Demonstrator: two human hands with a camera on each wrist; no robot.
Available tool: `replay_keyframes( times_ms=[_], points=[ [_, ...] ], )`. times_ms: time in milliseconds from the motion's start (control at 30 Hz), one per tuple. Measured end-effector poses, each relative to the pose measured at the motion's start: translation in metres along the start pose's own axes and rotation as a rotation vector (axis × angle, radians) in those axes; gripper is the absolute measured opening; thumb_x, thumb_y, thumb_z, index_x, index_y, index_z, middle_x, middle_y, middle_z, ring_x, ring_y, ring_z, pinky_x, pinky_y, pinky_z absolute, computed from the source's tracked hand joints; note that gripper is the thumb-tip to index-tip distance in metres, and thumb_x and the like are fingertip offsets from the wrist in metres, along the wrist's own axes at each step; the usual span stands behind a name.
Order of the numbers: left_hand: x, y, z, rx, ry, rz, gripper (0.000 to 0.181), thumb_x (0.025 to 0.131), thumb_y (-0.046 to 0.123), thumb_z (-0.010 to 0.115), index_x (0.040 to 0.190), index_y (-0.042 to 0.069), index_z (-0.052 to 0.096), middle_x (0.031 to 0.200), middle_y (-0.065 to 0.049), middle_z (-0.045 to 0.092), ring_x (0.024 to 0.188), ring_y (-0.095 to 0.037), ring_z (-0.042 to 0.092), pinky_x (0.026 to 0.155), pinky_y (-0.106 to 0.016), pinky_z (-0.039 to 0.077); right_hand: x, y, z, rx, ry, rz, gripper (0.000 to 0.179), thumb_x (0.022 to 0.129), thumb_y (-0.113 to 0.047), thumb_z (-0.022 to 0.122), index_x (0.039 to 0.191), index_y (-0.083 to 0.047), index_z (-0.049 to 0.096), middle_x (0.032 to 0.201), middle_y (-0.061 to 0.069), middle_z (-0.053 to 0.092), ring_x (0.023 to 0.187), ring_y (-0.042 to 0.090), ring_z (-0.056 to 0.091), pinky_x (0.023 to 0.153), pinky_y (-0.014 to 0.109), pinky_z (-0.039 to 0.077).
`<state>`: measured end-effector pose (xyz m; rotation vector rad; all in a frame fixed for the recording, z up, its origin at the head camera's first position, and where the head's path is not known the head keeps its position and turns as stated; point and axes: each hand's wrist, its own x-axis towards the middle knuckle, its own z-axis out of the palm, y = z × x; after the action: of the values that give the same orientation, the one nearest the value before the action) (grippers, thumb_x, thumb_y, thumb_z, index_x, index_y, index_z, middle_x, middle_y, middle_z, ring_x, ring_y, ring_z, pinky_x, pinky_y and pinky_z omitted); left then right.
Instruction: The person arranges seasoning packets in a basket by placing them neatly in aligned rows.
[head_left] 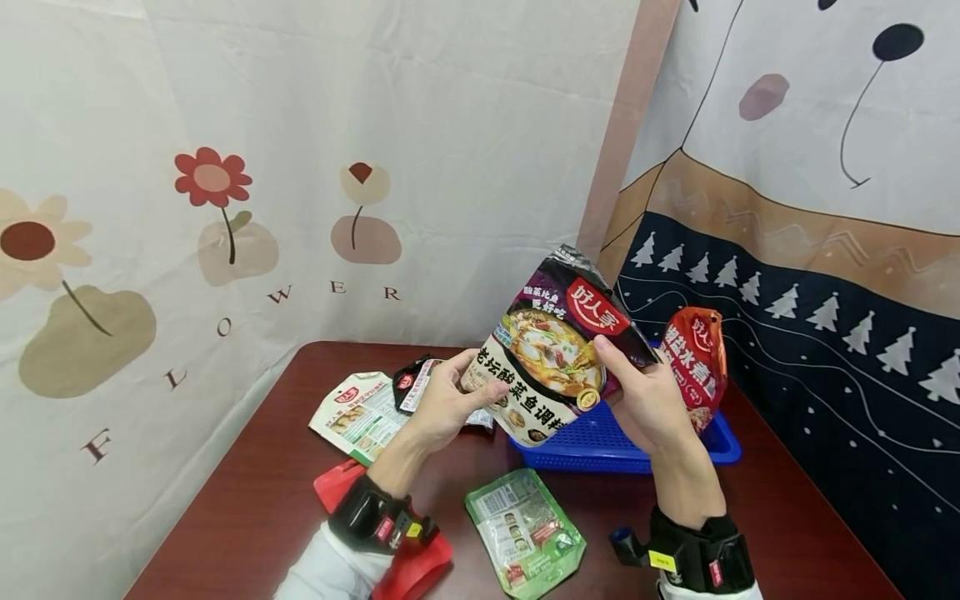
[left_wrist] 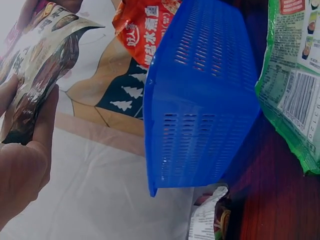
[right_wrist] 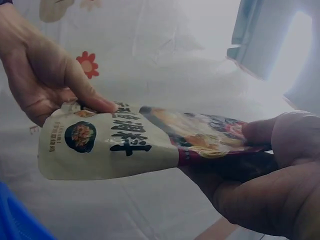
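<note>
Both hands hold up a purple and cream seasoning packet [head_left: 551, 342], its printed front tilted toward the head camera. My left hand [head_left: 444, 402] pinches its lower left edge, thumb on the front. On the right edge, my right hand [head_left: 651, 400] grips with the thumb over the front and the fingers behind. In the right wrist view the packet [right_wrist: 150, 145] is stretched between the two hands. Behind and below it stands a blue plastic basket [head_left: 588, 450], partly hidden by the packet and right hand. A red seasoning packet [head_left: 696, 367] leans upright in the basket's right side.
A green packet [head_left: 527, 533] lies on the dark red table [head_left: 262, 500] in front of the basket. To the left are a white and green packet [head_left: 363, 417], a black packet [head_left: 411, 385] and a red packet [head_left: 420, 567], partly under the left forearm. Printed cloth hangs behind.
</note>
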<state>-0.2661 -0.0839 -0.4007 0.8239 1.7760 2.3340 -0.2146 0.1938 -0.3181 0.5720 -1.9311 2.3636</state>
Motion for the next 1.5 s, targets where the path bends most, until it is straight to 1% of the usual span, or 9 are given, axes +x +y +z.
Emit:
replay_keyframes(
  times_ms=[367,533,767,867,933,1067,1200,1367,1500],
  points=[
    [0.002,-0.009,0.001,0.091,0.028,-0.015,0.053,0.105,0.011,0.080,0.154,0.007,0.062,0.127,-0.001,0.081,0.113,-0.013,0.081,0.097,-0.031,0.068,0.007,0.002,0.013,0.109,0.094,0.074,0.059,0.119,-0.041,0.053,0.169,-0.015,0.035,0.155,0.003,0.056,0.134,0.010,0.069,0.108,0.028,0.064],
    [0.005,-0.011,0.004,0.155,0.011,-0.046,0.058,0.104,0.013,0.081,0.158,0.011,0.061,0.146,-0.013,0.075,0.123,-0.023,0.079,0.102,-0.033,0.066,0.008,0.001,0.010,0.098,0.136,0.059,0.067,0.118,-0.045,0.052,0.173,-0.015,0.029,0.162,0.003,0.049,0.147,0.016,0.057,0.111,0.029,0.062],
    [0.004,-0.011,0.001,0.320,0.059,-0.106,0.065,0.108,0.027,0.076,0.168,0.017,0.052,0.169,-0.014,0.058,0.154,-0.036,0.061,0.124,-0.049,0.055,0.006,-0.002,-0.003,0.055,0.237,0.059,0.074,0.115,-0.048,0.056,0.176,-0.015,0.029,0.163,0.000,0.049,0.152,0.019,0.051,0.109,0.026,0.063],
    [0.004,-0.011,0.003,0.407,0.055,-0.077,0.061,0.111,0.029,0.071,0.167,0.013,0.052,0.167,-0.016,0.060,0.154,-0.041,0.061,0.125,-0.057,0.054,0.006,-0.004,-0.010,0.047,0.286,0.032,0.075,0.115,-0.047,0.057,0.176,-0.014,0.029,0.163,0.001,0.050,0.152,0.020,0.051,0.105,0.024,0.064],
    [0.003,-0.011,0.004,0.530,0.048,-0.037,0.057,0.112,0.032,0.071,0.164,0.013,0.056,0.165,-0.014,0.063,0.153,-0.038,0.062,0.125,-0.056,0.054,0.008,-0.005,-0.014,0.050,0.330,0.014,0.073,0.114,-0.045,0.058,0.174,-0.013,0.033,0.161,0.003,0.051,0.150,0.021,0.053,0.103,0.023,0.065],
    [0.001,-0.011,0.011,0.820,-0.062,0.053,0.050,0.111,0.038,0.071,0.155,0.015,0.066,0.168,-0.009,0.060,0.159,-0.034,0.055,0.131,-0.059,0.047,0.014,-0.005,-0.023,0.034,0.455,-0.003,0.066,0.114,-0.041,0.061,0.170,-0.014,0.039,0.158,0.002,0.054,0.146,0.019,0.055,0.104,0.020,0.062],
    [-0.002,-0.013,0.021,1.040,-0.253,0.118,0.053,0.111,0.042,0.070,0.156,0.014,0.067,0.170,-0.010,0.057,0.166,-0.034,0.047,0.136,-0.059,0.040,0.022,-0.002,-0.033,0.007,0.525,0.018,0.063,0.116,-0.039,0.058,0.171,-0.017,0.038,0.159,-0.001,0.051,0.147,0.016,0.051,0.116,0.024,0.055],
    [-0.006,-0.017,0.031,1.189,-0.443,0.140,0.053,0.114,0.041,0.067,0.157,0.009,0.065,0.161,-0.010,0.066,0.161,-0.030,0.053,0.140,-0.054,0.036,0.026,0.008,-0.045,-0.031,0.567,0.060,0.061,0.117,-0.040,0.054,0.172,-0.017,0.041,0.153,-0.004,0.055,0.143,0.013,0.052,0.116,0.026,0.051],
    [-0.009,-0.025,0.040,1.285,-0.532,0.117,0.051,0.117,0.041,0.063,0.158,0.011,0.065,0.157,-0.005,0.071,0.155,-0.021,0.061,0.141,-0.056,0.033,0.029,0.018,-0.056,-0.056,0.596,0.068,0.061,0.118,-0.039,0.053,0.173,-0.018,0.040,0.149,-0.006,0.056,0.142,0.011,0.052,0.113,0.023,0.049]
  ],
)
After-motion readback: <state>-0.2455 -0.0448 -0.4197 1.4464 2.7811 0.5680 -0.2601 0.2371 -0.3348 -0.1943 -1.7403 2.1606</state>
